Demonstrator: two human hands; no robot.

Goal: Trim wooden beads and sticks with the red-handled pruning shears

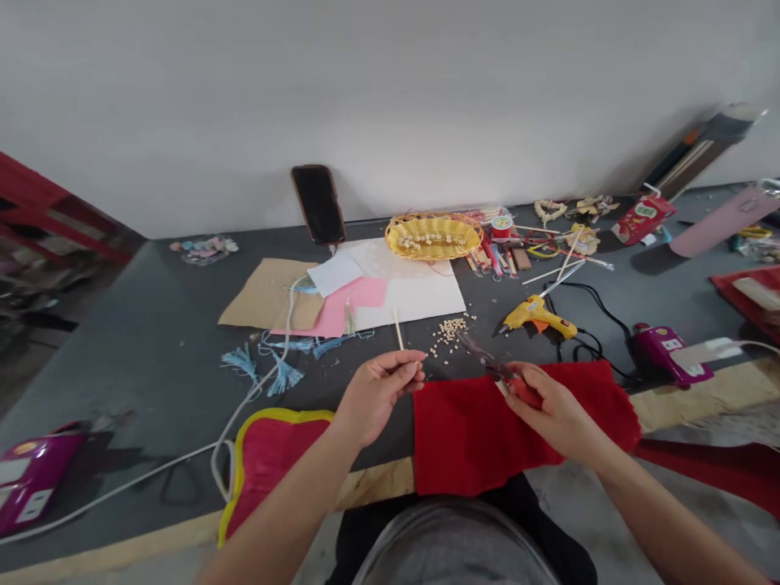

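My left hand [387, 388] is closed in a pinch above the table's front part; what sits between thumb and forefinger is too small to make out. A thin wooden stick [398, 328] shows just beyond its knuckles, and I cannot tell whether the hand grips it. In my right hand [552, 406] are red-handled scissors [491, 361], blades pointing up and left toward a pile of small wooden beads [449, 329]. A pale bit shows by the right fingers. Beneath the scissors a red cloth [469, 439] lies over the table edge.
Behind the beads are white sheets [414, 296] and a yellow wicker basket [405, 236]. A yellow glue gun [536, 315] lies right, near a purple power socket [667, 353]. Blue tassels [285, 375] and a white cable [259, 382] are left. A phone [319, 203] leans on the wall.
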